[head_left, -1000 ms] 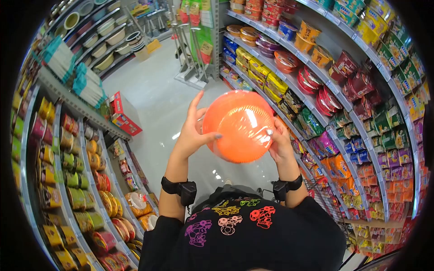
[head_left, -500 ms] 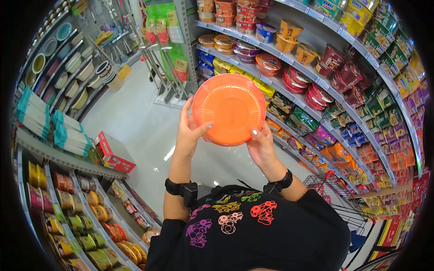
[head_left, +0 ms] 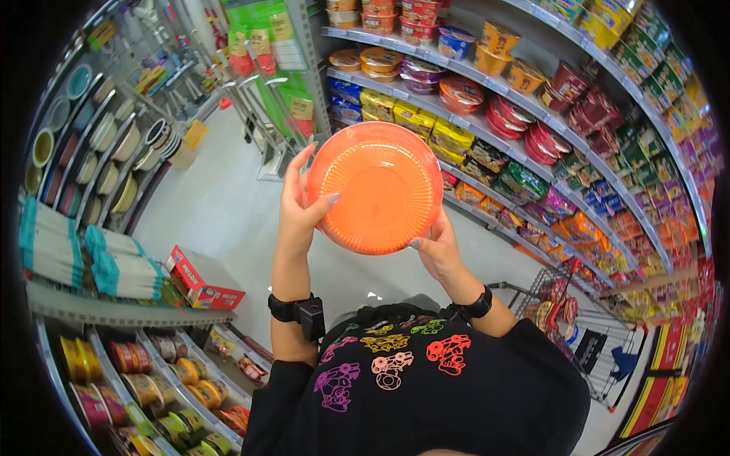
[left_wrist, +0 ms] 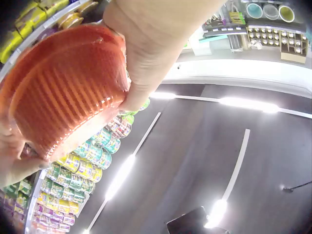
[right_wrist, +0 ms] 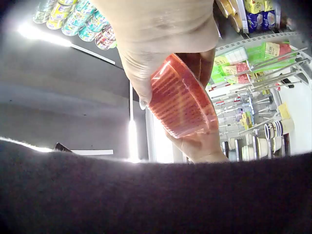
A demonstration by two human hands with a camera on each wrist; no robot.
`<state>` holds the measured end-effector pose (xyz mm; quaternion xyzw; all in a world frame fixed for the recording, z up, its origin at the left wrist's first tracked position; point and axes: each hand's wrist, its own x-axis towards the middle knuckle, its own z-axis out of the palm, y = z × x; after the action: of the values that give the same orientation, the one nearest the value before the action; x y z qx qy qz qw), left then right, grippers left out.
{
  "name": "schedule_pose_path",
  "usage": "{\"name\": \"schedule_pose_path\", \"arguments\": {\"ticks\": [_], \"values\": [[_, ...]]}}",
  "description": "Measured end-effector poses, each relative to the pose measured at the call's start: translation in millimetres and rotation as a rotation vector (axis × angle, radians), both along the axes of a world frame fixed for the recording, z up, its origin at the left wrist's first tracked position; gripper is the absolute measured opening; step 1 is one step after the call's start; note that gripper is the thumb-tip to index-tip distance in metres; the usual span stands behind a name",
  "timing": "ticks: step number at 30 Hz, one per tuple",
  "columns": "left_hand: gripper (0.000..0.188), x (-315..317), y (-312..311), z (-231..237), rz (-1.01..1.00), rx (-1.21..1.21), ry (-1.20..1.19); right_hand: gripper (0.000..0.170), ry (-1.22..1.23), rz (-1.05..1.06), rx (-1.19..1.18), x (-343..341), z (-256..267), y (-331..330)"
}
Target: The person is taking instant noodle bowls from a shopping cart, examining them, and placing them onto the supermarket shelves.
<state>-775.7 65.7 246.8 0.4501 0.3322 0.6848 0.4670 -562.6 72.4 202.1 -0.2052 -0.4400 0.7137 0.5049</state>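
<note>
An orange-red round bowl-shaped container [head_left: 376, 190] with ribbed sides is held up in front of the chest, its ribbed base facing the head camera. The left hand [head_left: 297, 205] grips its left side, thumb on the base and fingers behind the rim. At the lower right edge the right hand [head_left: 439, 247] pinches it, with the thumb near the base and the other fingers hidden behind. In the left wrist view the container [left_wrist: 68, 87] shows its ribbed wall between both hands. The right wrist view shows the container [right_wrist: 183, 100] tilted, under the right hand [right_wrist: 165, 29].
Shelves of instant noodle bowls and packets [head_left: 452, 137] run along the right. More tubs [head_left: 133, 357] fill the lower-left shelf, beside a red box [head_left: 204, 280]. A shopping cart [head_left: 608, 342] holding goods stands at the right. Basins [head_left: 106, 133] and metal-handled tools stand farther off.
The view has swung right along the shelves, bringing the cart into sight. The container has moved slightly left and its base now faces the head camera more squarely; both hands have kept hold of it.
</note>
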Motion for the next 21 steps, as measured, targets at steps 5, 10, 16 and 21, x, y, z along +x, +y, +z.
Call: {"name": "schedule_pose_path", "arguments": {"ticks": [5,10,16,21], "values": [[0.079,-6.1,8.1,0.4,-0.079,0.019,-0.021,0.084,0.001,-0.146,0.094,-10.0,-1.5,-2.0],[0.081,-1.9,23.3,-8.2,-0.103,0.004,0.002,0.082,0.011,-0.241,0.031,-6.7,1.1,9.9],[0.09,9.3,61.1,-22.0,-0.211,0.044,-0.028,0.075,0.04,-0.318,-0.003,5.3,3.3,38.8],[0.1,44.0,112.4,-37.2,-0.262,0.013,-0.052,0.071,-0.12,-0.496,0.287,33.8,12.3,80.1]]}}
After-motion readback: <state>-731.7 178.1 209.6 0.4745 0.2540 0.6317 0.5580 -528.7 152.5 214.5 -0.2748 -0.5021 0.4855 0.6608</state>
